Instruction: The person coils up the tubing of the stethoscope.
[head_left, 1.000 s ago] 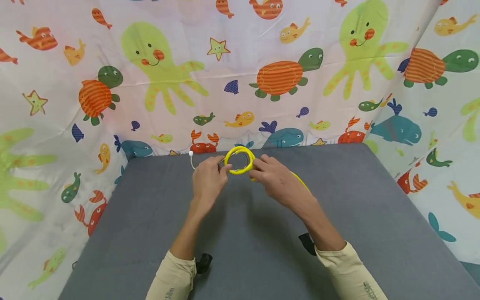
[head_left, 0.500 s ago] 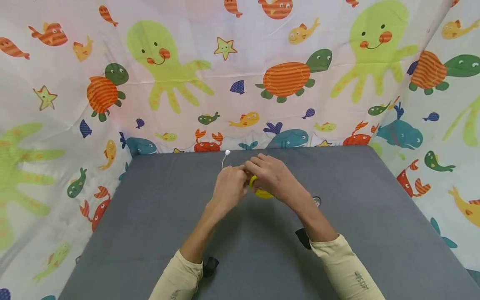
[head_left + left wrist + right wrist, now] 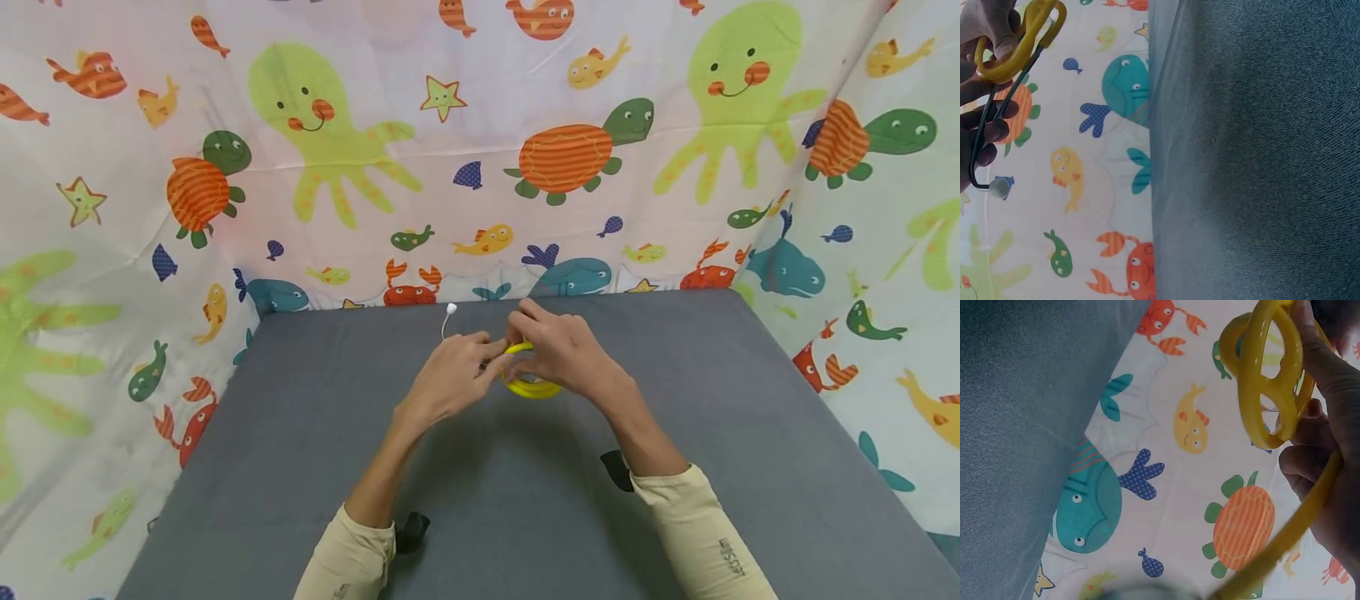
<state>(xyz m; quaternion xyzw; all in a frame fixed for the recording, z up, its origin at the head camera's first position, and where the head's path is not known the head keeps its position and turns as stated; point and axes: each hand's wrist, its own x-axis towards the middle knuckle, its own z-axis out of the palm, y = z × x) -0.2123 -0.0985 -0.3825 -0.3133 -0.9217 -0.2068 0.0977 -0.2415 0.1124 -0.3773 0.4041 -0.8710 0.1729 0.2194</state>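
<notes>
A stethoscope with yellow tubing (image 3: 532,390) is held up above the grey surface between both hands. Its tubing is wound into a small coil, plain in the right wrist view as yellow loops (image 3: 1252,381). The left hand (image 3: 453,375) grips the metal ear tubes (image 3: 984,119), and a white ear tip (image 3: 452,309) sticks up beyond it. The right hand (image 3: 566,348) pinches the coil from the other side, thumb and fingers on the loops. A length of tubing (image 3: 1291,540) runs back from the right hand toward a blurred round edge at the bottom of that view.
A grey cloth-covered table (image 3: 315,433) spreads beneath the hands. Behind it and at both sides hangs a white curtain (image 3: 352,100) printed with sea animals. Black straps (image 3: 617,471) show near the wrists, below beige sleeves (image 3: 693,525).
The hands have come closer together, the left moving right with the ear tubes. The coil now hangs lower, partly behind the right hand. In the last half second the left fingers have extended somewhat.
</notes>
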